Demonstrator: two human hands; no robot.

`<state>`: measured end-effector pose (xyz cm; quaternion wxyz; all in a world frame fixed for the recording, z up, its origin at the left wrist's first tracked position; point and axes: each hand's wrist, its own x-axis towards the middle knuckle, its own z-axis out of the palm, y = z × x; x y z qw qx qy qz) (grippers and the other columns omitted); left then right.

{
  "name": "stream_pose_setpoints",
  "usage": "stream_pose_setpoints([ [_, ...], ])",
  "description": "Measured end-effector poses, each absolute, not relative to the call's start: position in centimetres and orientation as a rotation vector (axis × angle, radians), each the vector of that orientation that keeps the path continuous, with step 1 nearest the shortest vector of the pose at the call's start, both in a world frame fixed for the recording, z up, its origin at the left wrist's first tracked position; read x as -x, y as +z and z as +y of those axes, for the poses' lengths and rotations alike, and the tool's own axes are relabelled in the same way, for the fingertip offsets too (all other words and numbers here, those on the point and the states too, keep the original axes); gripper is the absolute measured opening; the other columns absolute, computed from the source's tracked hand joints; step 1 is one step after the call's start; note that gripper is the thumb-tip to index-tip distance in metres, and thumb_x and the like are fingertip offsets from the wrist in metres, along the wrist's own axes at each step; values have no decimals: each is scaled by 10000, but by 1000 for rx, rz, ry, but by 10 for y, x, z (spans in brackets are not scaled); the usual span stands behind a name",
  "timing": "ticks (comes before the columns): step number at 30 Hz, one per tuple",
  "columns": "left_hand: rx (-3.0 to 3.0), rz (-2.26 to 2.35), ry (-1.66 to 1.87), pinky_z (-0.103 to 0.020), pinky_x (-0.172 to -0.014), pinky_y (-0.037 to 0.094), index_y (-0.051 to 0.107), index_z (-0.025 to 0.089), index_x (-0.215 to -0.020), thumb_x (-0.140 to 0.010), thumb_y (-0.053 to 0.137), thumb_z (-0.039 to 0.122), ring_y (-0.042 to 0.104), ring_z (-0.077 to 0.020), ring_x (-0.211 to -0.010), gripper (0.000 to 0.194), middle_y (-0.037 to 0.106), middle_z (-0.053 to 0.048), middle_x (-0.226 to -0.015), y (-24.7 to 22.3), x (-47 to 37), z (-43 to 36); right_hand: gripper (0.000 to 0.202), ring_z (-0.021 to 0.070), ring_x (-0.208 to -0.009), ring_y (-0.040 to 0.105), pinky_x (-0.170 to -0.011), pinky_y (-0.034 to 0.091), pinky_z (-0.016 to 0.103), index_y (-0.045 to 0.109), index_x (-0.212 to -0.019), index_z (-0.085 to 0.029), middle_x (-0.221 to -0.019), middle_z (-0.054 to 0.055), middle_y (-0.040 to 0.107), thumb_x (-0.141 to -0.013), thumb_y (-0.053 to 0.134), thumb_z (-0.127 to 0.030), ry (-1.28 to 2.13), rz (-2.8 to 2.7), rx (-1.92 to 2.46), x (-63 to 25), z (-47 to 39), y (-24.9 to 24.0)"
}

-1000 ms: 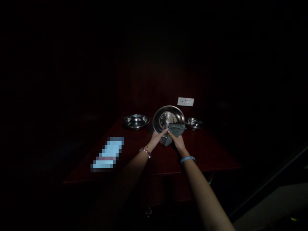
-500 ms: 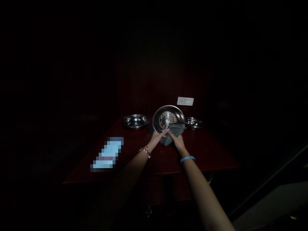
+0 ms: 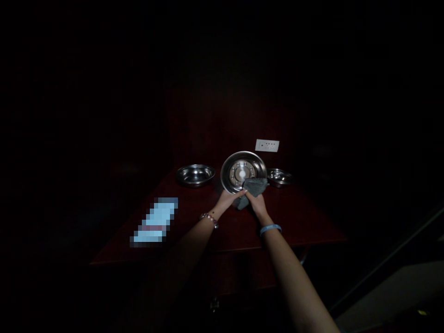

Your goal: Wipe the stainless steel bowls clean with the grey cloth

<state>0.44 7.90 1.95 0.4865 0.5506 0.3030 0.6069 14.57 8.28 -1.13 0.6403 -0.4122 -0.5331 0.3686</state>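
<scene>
A shiny steel bowl point(image 3: 229, 169) is held up and tilted, its inside facing me. My left hand point(image 3: 225, 201) grips its lower left rim, the thumb lying along the edge. My right hand point(image 3: 257, 204) is closed on a grey-green cloth point(image 3: 255, 187) at the bowl's lower right rim. Part of the cloth lies over the rim and part hangs below it, between the hands. The fingers behind the bowl and cloth are hidden.
On the dark red table point(image 3: 222, 238) stand a second steel bowl point(image 3: 196, 175) to the left and another steel bowl point(image 3: 279, 176) to the right. A pixelated bluish rectangle point(image 3: 156, 219) lies at the left. A white socket plate point(image 3: 267, 145) is on the back wall.
Both hands stay almost in place on the bowl and cloth. My left thumb has shifted slightly right along the rim, and the bowl has moved very slightly.
</scene>
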Motion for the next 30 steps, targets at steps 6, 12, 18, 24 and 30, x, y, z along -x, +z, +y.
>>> stream_pose_setpoints([
  [6, -1391, 709, 1461, -468, -1143, 374, 659, 111, -1122, -628, 837, 203, 619, -298, -1204, 533, 693, -141, -1246, 12, -5, 83, 394, 238, -1101, 682, -1004, 513, 394, 728, -1034, -206, -1094, 68, 755, -728, 749, -454, 831, -1228, 951, -147, 86, -14],
  [12, -1431, 681, 1503, -500, -1170, 339, 659, 164, -1165, -634, 844, 239, 590, -299, -1256, 567, 669, -134, -1296, 9, -5, 86, 359, 253, -1075, 691, -996, 526, 399, 724, -1005, -199, -1059, 59, 762, -736, 740, -436, 831, -1223, 934, -146, 84, -13],
  [18, -1446, 697, 1480, -492, -1173, 333, 643, 151, -1204, -637, 837, 295, 578, -298, -1273, 617, 637, -143, -1346, 9, -4, 86, 342, 256, -1075, 686, -1013, 518, 406, 726, -973, -194, -1034, 56, 768, -719, 750, -421, 837, -1203, 938, -146, 81, -10],
  [24, -1413, 716, 1494, -497, -1153, 370, 669, 151, -1165, -642, 838, 271, 595, -310, -1250, 562, 675, -132, -1288, 9, -5, 86, 366, 272, -1079, 686, -997, 529, 406, 730, -992, -188, -1050, 62, 762, -714, 752, -425, 833, -1203, 948, -145, 81, -9],
  [30, -1421, 718, 1521, -475, -1153, 374, 679, 155, -1135, -641, 837, 269, 608, -304, -1228, 532, 687, -119, -1268, 8, -6, 86, 400, 271, -1092, 682, -1002, 523, 399, 729, -1023, -195, -1103, 61, 753, -708, 756, -438, 841, -1197, 956, -145, 80, -8],
])
